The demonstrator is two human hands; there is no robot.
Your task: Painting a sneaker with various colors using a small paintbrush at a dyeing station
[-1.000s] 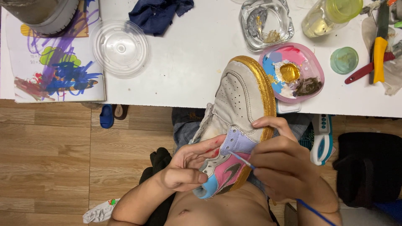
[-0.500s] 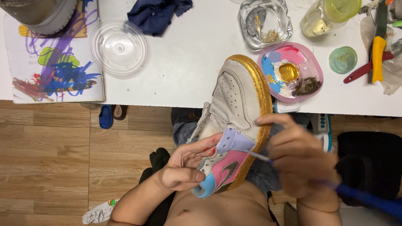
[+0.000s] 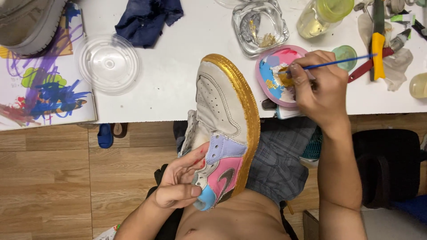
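Sneaker (image 3: 222, 129) with gold sole, toe on the bench (image 3: 178, 80) edge, heel gripped by left hand (image 3: 180, 184); right hand (image 3: 318, 89), at two o'clock, pinches a paintbrush (image 3: 338, 62) over the pink palette (image 3: 273, 78).

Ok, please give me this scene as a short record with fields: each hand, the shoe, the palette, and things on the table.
left hand: grips heel end of the white high-top sneaker with gold-painted sole edge
right hand: holds thin blue-handled paintbrush, tip on the palette
sneaker: toe rests on white table, heel panels pink, lilac, light blue
round pink paint palette: blue, gold, white paint
table: clear plastic lid, dark blue cloth, glass ashtray
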